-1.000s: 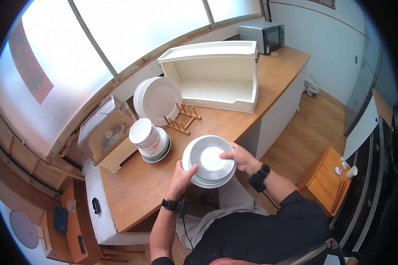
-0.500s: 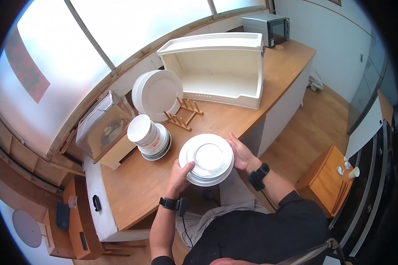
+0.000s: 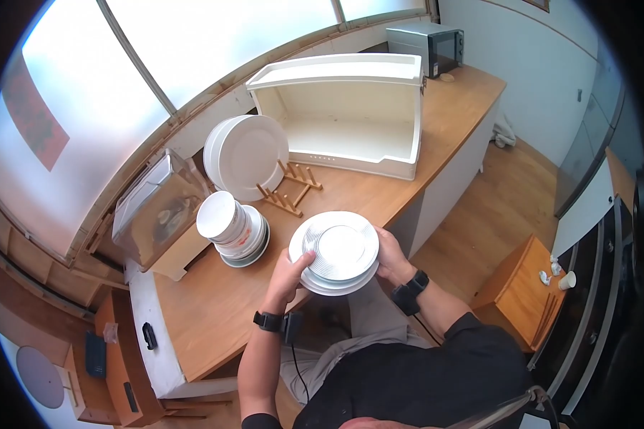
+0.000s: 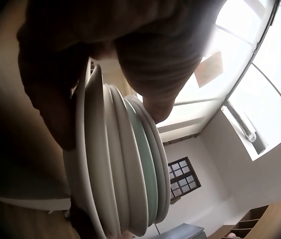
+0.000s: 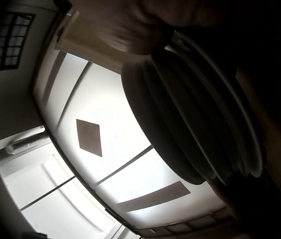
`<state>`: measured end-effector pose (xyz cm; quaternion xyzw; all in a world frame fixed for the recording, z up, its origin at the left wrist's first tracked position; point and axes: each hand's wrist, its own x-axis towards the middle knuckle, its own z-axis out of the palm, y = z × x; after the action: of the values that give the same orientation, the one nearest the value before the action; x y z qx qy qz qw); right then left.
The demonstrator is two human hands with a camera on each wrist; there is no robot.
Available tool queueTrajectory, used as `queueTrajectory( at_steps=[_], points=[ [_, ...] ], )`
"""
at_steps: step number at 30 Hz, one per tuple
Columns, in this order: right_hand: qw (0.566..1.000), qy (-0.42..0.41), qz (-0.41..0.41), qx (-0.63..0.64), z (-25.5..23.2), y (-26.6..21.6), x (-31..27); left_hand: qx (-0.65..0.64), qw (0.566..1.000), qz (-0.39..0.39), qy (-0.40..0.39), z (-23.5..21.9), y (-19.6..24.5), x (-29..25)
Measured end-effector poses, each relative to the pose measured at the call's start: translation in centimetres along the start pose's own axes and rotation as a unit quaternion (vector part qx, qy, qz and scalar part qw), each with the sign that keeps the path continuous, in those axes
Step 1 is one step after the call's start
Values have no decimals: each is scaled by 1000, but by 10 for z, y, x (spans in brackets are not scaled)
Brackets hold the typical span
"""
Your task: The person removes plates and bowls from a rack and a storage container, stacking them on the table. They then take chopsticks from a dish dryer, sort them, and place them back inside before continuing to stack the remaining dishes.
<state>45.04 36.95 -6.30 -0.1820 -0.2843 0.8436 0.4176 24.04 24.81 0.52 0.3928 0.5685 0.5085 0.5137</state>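
Both hands hold a stack of plates [image 3: 340, 247] over the front edge of the counter. The top plate is white with fine raised rings; a pale green plate [image 4: 143, 154] sits among the white ones in the left wrist view. My left hand [image 3: 288, 277] grips the stack's left side, thumb over the top rim, fingers underneath. On the opposite side my right hand [image 3: 393, 256] holds the edge, its fingers mostly hidden by the plates. In the right wrist view the stack is dark, with the right hand [image 5: 130, 30] along its upper edge.
White bowls [image 3: 220, 217] stand on stacked plates [image 3: 250, 252] on the counter [image 3: 215, 314]. Behind are large white plates [image 3: 252, 157], a wooden peg rack [image 3: 290, 191], a cream open-fronted cabinet [image 3: 343, 121], a clear-lidded box [image 3: 154, 207] and a microwave [image 3: 429, 48].
The right thumb has left the top plate's face, and the right hand has moved to the stack's side edge. The left hand keeps its hold. The head view has shifted slightly.
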Motion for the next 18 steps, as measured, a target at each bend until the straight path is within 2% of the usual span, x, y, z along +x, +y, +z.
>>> queueTrajectory(
  at_steps=[2, 8, 13, 18],
  points=[
    [1000, 4, -21, -18, 0, -4, 6, 0, 1000, 14, -9, 2, 3, 7],
    [999, 3, -32, -41, -1, -23, 24, 10, 999, -16, -31, 9, 24, 17],
    [998, 22, -43, -32, -6, -33, 43, -20, 999, -43, 9, 11, 31, 20],
    [999, 39, -28, 9, 3, -53, 59, -31, 997, -60, 24, -12, 6, 14]
  ],
)
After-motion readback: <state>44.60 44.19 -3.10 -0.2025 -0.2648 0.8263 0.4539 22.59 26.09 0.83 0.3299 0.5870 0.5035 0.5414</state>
